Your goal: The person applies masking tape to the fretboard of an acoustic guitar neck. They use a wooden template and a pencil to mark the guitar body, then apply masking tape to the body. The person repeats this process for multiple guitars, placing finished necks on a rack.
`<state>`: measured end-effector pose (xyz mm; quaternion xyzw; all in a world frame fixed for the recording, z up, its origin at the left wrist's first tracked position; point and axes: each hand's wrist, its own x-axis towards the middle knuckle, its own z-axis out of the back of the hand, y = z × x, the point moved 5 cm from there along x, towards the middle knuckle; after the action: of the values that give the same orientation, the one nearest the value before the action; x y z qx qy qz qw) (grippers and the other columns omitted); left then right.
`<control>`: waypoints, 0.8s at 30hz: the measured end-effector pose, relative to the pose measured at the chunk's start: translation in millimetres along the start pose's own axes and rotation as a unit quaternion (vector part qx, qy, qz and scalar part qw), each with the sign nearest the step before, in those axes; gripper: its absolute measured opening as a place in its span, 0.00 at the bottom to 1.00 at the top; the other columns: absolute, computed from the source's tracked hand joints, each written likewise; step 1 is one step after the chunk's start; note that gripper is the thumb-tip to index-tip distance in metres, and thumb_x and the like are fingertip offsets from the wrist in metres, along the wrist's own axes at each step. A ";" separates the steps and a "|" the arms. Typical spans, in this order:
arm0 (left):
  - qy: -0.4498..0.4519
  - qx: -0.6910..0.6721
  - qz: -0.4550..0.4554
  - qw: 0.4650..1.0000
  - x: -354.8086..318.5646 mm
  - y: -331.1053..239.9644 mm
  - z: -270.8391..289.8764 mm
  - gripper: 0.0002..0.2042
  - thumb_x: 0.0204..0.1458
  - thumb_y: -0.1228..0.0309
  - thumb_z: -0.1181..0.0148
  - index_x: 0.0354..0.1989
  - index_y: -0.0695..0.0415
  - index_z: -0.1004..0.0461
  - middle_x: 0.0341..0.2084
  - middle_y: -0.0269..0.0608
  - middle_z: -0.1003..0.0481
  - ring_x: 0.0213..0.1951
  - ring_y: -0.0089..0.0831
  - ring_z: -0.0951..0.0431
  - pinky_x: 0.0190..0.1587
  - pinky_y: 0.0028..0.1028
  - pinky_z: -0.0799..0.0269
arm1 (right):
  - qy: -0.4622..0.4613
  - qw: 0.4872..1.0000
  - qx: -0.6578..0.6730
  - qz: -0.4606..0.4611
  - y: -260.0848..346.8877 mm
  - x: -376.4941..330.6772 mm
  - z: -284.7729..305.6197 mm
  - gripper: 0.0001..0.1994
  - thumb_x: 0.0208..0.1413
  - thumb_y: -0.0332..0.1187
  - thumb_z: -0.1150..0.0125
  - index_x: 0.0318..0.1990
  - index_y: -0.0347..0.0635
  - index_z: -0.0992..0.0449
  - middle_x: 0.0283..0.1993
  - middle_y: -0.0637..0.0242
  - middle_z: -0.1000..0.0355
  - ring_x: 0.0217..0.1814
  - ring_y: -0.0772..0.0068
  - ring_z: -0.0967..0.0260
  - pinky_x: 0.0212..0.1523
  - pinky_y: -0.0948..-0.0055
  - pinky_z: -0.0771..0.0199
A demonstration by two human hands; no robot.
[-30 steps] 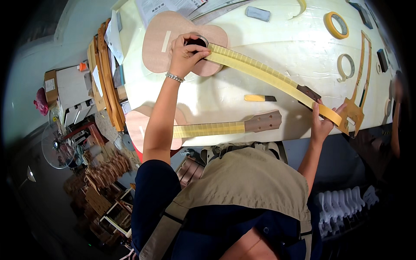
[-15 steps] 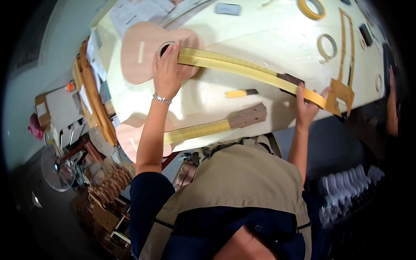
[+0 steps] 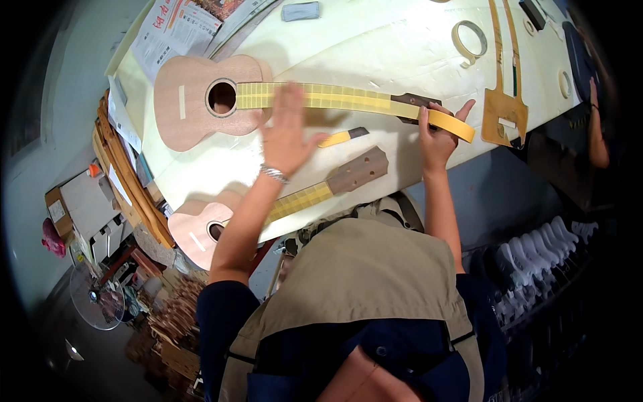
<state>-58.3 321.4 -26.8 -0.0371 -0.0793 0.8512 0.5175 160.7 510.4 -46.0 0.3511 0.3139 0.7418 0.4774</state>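
Note:
An unpainted ukulele (image 3: 175, 134) lies on the table with its neck toward the right. Yellow masking tape (image 3: 341, 97) covers its fretboard, running from beside the sound hole to the headstock. My left hand (image 3: 287, 141), smeared by motion, lies flat over the taped neck with its thumb apart. At the headstock end, my right hand (image 3: 437, 144) grips the tape roll (image 3: 454, 126), whose strip still joins the neck. Nearer me lies a second ukulele (image 3: 191, 228), its fretboard also taped and partly hidden by my left forearm. Between the necks rests a small yellow-and-dark tool (image 3: 343, 137).
Another tape roll (image 3: 469, 41) and a flat tan template with long arms (image 3: 502, 110) lie at the right. Printed papers (image 3: 175, 33) and a grey block (image 3: 300, 11) sit at the back. Wooden strips (image 3: 127, 181) stand along the left edge. Another person's arm (image 3: 596, 134) shows far right.
My left hand has left the sound hole and moved right along the taped neck. My right hand still holds the roll at the headstock. The whole view has shifted somewhat.

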 end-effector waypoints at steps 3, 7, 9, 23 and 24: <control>0.088 -0.133 -0.107 0.981 19.2 -93.5 -13.4 0.41 0.46 0.53 0.41 0.67 0.50 0.53 0.68 0.36 0.56 0.68 0.36 0.56 0.62 0.54 0.55 | -0.017 0.997 0.072 -0.037 4.6 -2.9 -6.0 0.43 0.51 0.30 0.38 0.66 0.29 0.63 0.36 0.64 0.28 0.37 0.72 0.31 0.48 0.73 0.32; 0.035 -0.183 -0.286 0.940 16.7 -119.9 -18.6 0.28 0.43 0.64 0.38 0.55 0.54 0.36 0.58 0.40 0.40 0.59 0.39 0.41 0.55 0.41 0.39 | -0.015 0.998 0.064 -0.024 4.4 -1.0 -6.2 0.41 0.52 0.29 0.41 0.66 0.29 0.62 0.34 0.67 0.28 0.36 0.70 0.31 0.60 0.63 0.45; 0.084 -0.220 -0.114 0.965 8.1 -89.5 -29.8 0.20 0.42 0.69 0.37 0.46 0.56 0.31 0.48 0.42 0.31 0.51 0.40 0.33 0.49 0.37 0.34 | -0.013 0.998 0.054 -0.012 3.4 -0.7 -5.7 0.40 0.52 0.30 0.42 0.66 0.29 0.61 0.34 0.69 0.28 0.36 0.70 0.31 0.64 0.58 0.53; 0.066 -0.530 0.138 0.834 41.1 -90.2 -8.9 0.19 0.49 0.74 0.37 0.50 0.61 0.30 0.21 0.34 0.24 0.22 0.13 0.28 0.27 0.16 0.29 | -0.001 0.997 0.064 -0.047 -5.0 -2.7 -9.3 0.37 0.52 0.32 0.44 0.67 0.34 0.57 0.34 0.75 0.29 0.39 0.73 0.31 0.67 0.55 0.59; 0.075 -0.539 0.131 0.829 42.6 -91.3 -13.1 0.21 0.49 0.75 0.37 0.53 0.60 0.31 0.21 0.33 0.24 0.22 0.13 0.29 0.26 0.16 0.30 | -0.003 0.997 0.062 -0.045 -4.6 -2.7 -9.4 0.37 0.52 0.32 0.44 0.67 0.34 0.56 0.34 0.75 0.29 0.39 0.73 0.31 0.67 0.55 0.59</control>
<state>3.8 401.7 -23.1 -0.3837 -0.4808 0.7278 0.3032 156.1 508.3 -55.5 0.3676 0.3737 0.6978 0.4882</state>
